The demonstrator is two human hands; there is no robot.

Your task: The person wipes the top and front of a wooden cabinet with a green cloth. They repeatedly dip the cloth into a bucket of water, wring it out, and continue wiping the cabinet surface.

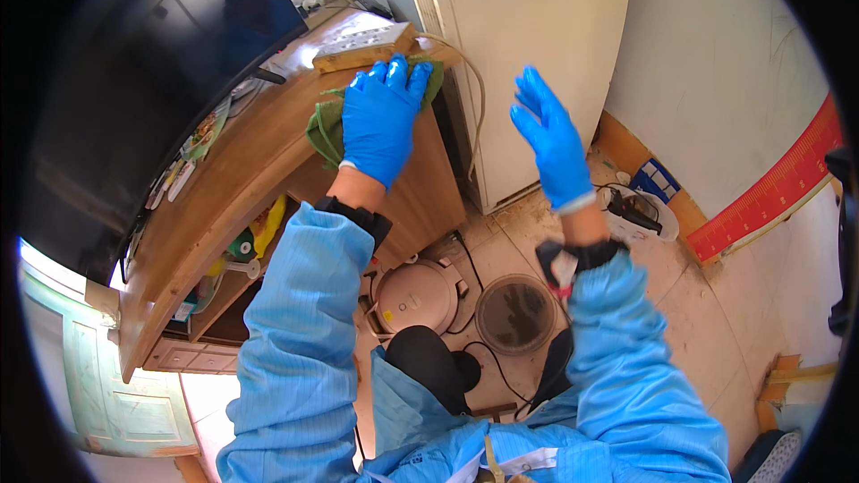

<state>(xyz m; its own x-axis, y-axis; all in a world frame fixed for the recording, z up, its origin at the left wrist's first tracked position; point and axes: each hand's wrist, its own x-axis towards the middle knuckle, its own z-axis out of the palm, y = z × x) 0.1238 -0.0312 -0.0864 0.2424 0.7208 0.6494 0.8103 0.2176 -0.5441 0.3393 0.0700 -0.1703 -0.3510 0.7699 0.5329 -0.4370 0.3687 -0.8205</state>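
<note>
My left hand (380,121), in a blue glove, is closed on a green cloth (324,132) at the right end of a wooden cabinet top (255,134), with its fingertips just in front of a power strip (362,43) whose cord hangs down the cabinet's side. My right hand (550,139), also gloved in blue, is raised in the air to the right, its fingers extended and holding nothing, in front of a pale door panel (528,18). The part of the cloth under my left hand is hidden.
A black screen (125,107) stands on the cabinet, with items (264,233) on the shelf below. On the floor are a round pink appliance (412,295), a dark round pan (514,313), cords and a white basin (662,219). A red scale strip (761,197) runs along the right wall.
</note>
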